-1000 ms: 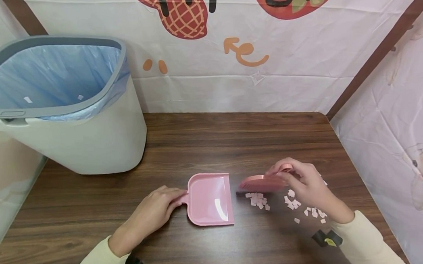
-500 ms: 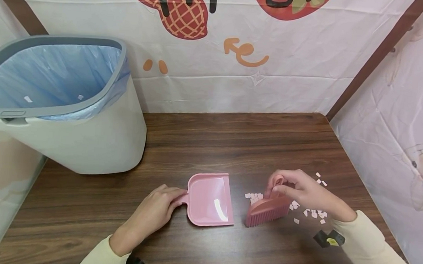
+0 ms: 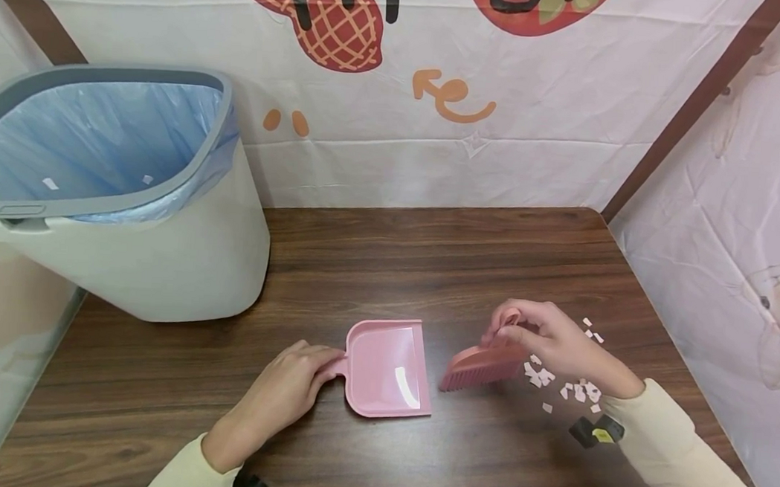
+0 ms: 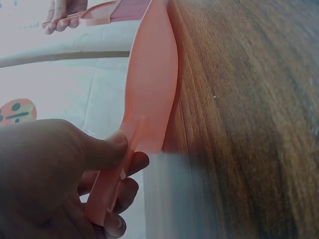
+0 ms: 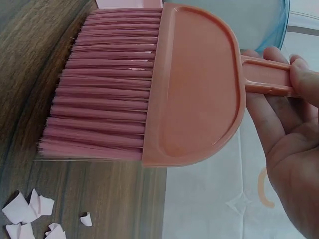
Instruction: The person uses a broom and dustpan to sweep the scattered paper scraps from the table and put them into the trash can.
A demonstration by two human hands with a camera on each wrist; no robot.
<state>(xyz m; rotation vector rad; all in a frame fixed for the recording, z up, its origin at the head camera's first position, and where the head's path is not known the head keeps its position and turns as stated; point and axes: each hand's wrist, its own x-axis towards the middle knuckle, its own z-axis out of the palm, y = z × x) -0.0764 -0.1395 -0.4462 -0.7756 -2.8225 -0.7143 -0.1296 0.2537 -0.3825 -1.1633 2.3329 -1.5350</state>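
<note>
A pink dustpan (image 3: 382,370) lies on the table with its straight lip facing right. My left hand (image 3: 280,393) grips its handle; in the left wrist view the thumb and fingers of that hand (image 4: 65,174) wrap the handle (image 4: 112,191). My right hand (image 3: 561,347) holds a pink brush (image 3: 483,368) by its handle, just right of the dustpan lip, bristles down. The right wrist view shows the brush bristles (image 5: 102,94) on the wood and fingers round its handle. White paper scraps (image 3: 537,375) lie right of the brush; some may be hidden behind it.
A large bin (image 3: 181,260) with a blue liner (image 3: 115,130) stands at the back left, a few white scraps inside. The wooden table (image 3: 396,259) meets a printed cloth (image 3: 381,168) at the back and another at the right.
My right hand first brought the brush toward me over the near scraps, then moved it slightly away and left, closer to the dustpan. The left hand and dustpan have stayed in place.
</note>
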